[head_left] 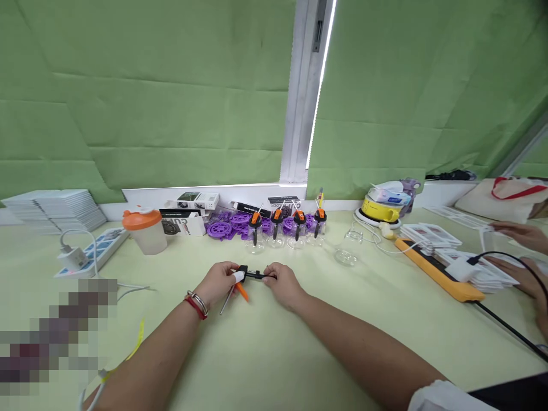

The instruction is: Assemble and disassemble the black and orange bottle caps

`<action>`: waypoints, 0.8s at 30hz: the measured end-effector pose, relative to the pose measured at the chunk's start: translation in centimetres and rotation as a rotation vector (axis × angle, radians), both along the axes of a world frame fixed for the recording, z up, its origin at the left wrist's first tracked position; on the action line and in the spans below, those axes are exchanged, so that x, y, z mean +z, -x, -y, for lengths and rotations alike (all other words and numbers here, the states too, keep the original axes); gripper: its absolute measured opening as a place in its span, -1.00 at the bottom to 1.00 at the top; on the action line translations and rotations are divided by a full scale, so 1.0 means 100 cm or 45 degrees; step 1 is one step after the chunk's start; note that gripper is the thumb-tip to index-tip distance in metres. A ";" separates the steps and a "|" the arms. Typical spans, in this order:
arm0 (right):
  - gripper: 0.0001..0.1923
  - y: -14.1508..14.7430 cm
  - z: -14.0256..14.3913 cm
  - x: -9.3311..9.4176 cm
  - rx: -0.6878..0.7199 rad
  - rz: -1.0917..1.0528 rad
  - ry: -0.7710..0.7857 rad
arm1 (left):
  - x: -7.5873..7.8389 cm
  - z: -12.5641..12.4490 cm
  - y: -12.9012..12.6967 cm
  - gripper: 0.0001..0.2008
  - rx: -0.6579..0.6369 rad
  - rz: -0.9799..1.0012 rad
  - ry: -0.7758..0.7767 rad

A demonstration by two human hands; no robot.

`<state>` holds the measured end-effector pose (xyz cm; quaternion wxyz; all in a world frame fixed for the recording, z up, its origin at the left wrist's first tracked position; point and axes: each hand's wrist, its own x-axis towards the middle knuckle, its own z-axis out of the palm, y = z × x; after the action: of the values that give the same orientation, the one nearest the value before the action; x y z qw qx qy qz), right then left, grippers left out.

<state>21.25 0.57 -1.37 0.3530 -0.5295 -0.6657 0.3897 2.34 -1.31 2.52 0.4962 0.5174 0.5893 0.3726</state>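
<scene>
Over the table (274, 348), my left hand (219, 282) is closed on one end of a black-and-orange bottle top (252, 274). An orange piece (242, 291) and a thin metal rod (226, 301) stick out below it. From the other side, my right hand (283, 285) pinches the narrow black end of the same top. Beyond my hands stand several small glass bottles (254, 246) fitted with orange-and-black tops, black handles and metal rods. To their right is a glass bottle (349, 251) without a top.
Purple plastic parts (220, 228) and cardboard boxes (184, 222) lie behind the bottles. An orange-lidded shaker cup (148, 231) stands left, near a power strip (103, 251). At right are an orange power strip (436, 271), white cards (432, 235) and another person's hands (520, 235).
</scene>
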 end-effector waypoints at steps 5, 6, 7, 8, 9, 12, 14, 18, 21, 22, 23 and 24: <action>-0.79 0.003 0.002 -0.004 -0.018 0.043 -0.084 | -0.006 -0.002 0.000 -0.80 0.012 -0.249 -0.057; -0.79 0.004 0.001 -0.004 -0.012 0.045 -0.089 | -0.008 -0.003 -0.001 -0.81 0.049 -0.298 -0.084; -0.78 0.005 -0.001 -0.004 -0.005 0.045 -0.095 | -0.009 -0.004 -0.001 -0.83 0.085 -0.332 -0.111; -0.77 0.006 -0.003 -0.004 0.004 0.046 -0.099 | -0.011 -0.004 -0.002 -0.84 0.114 -0.354 -0.137; -0.77 0.007 -0.005 -0.005 0.013 0.048 -0.103 | -0.013 -0.005 -0.004 -0.86 0.136 -0.369 -0.158; -0.73 0.011 -0.011 -0.006 0.032 0.069 -0.104 | -0.017 -0.005 -0.008 -0.89 0.184 -0.421 -0.209; -0.72 0.013 -0.014 -0.007 0.036 0.097 -0.106 | -0.020 -0.005 -0.009 -0.90 0.213 -0.452 -0.224; -0.74 0.015 -0.016 -0.006 0.050 0.144 -0.147 | -0.023 -0.006 -0.010 -0.90 0.240 -0.498 -0.235; -0.78 0.014 -0.016 -0.005 0.063 0.155 -0.144 | -0.025 -0.007 -0.010 -0.91 0.239 -0.527 -0.232; -0.78 0.014 -0.016 -0.005 0.063 0.157 -0.135 | -0.025 -0.007 -0.010 -0.92 0.238 -0.537 -0.228; -0.78 0.014 -0.016 -0.005 0.065 0.156 -0.126 | -0.025 -0.007 -0.010 -0.92 0.235 -0.545 -0.224; -0.77 0.014 -0.016 -0.006 0.066 0.151 -0.120 | -0.025 -0.007 -0.010 -0.92 0.232 -0.552 -0.220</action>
<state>19.89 2.16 -1.92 0.3272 -0.5171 -0.7165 0.3349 3.33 -0.60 0.05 0.2764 0.5706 0.6921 0.3451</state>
